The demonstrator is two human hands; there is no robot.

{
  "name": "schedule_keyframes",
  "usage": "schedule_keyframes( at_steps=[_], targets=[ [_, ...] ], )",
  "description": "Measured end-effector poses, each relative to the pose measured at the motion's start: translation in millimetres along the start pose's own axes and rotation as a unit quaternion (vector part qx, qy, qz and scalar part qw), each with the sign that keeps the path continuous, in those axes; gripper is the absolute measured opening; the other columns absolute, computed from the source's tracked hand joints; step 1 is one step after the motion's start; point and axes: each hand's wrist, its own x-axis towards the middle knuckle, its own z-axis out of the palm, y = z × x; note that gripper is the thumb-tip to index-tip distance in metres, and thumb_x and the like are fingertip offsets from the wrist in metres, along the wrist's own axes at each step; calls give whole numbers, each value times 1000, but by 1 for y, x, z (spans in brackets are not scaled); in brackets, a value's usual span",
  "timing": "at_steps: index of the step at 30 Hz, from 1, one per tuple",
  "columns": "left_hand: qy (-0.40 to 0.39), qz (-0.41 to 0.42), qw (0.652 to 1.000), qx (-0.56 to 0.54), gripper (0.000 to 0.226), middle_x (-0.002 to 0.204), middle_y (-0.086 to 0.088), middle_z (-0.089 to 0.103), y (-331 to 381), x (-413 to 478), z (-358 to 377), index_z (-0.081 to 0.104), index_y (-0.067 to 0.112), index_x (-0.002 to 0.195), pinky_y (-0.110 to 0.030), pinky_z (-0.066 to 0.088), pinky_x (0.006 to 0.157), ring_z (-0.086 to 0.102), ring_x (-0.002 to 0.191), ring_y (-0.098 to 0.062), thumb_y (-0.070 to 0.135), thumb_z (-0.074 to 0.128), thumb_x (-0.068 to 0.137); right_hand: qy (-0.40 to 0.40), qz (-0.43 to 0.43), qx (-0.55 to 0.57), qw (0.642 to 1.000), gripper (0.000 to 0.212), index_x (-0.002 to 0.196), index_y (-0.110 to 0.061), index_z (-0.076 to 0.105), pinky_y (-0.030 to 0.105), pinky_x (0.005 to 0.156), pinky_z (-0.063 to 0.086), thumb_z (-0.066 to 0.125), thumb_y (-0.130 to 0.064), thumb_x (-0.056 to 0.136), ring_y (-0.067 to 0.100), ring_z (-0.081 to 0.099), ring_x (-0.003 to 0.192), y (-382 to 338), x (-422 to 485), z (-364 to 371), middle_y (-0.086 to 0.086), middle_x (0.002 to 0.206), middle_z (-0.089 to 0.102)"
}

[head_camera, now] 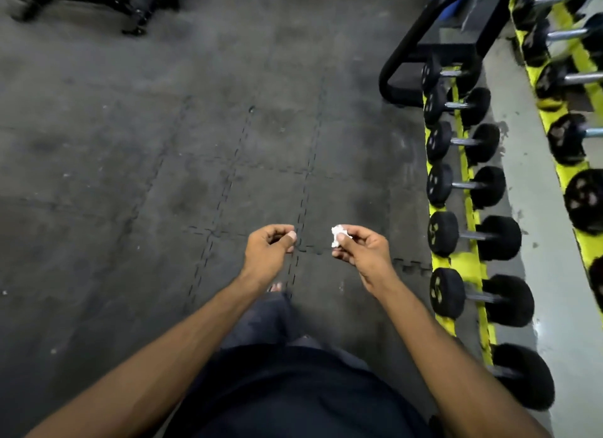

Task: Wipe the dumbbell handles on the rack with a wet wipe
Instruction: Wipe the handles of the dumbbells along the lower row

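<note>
My right hand (362, 246) pinches a small crumpled white wet wipe (337, 235) between thumb and fingers, held over the floor in front of me. My left hand (269, 246) hovers beside it with fingers curled and nothing in it. To the right stands the yellow dumbbell rack (470, 268) carrying a row of black dumbbells with metal handles, such as the dumbbell handle (468, 236) level with my right hand. A second, higher rack tier (584, 238) with larger dumbbells runs along the far right edge. Both hands are apart from the rack.
Dark rubber floor mats (195, 160) with interlocking seams cover the ground ahead and to the left. A black bench frame (421, 45) sits at the far end of the rack. More black equipment (130, 3) stands at the top left.
</note>
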Motion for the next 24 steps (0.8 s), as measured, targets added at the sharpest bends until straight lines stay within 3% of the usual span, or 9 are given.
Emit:
schedule_keyframes(
  at_steps=[6, 14, 24],
  targets=[
    [-21, -12, 1000, -12, 12, 80, -7, 64, 58, 136, 51, 68, 2, 104, -11, 43, 47, 57, 63, -10, -1, 61, 94, 21, -7, -9, 1000, 14, 103, 4, 68, 24, 62, 59, 66, 3, 90, 13, 62, 60, -66, 135, 11, 14, 83, 67],
    [-118, 23, 992, 42, 10, 82, -10, 64, 164, 316, 134, 69, 13, 96, -9, 44, 54, 60, 72, -16, 4, 64, 94, 81, -20, 7, 997, 10, 95, -6, 70, 25, 63, 59, 66, 1, 90, 13, 63, 60, -182, 286, 3, 12, 81, 68],
    [-165, 33, 982, 83, 9, 89, -15, 67, 264, 518, 264, 69, 11, 100, -9, 44, 55, 60, 73, -16, 5, 63, 95, 137, -30, 61, 988, 12, 95, -11, 70, 27, 61, 56, 64, -1, 92, 12, 64, 60, -294, 504, -35, 3, 74, 70]
  ],
)
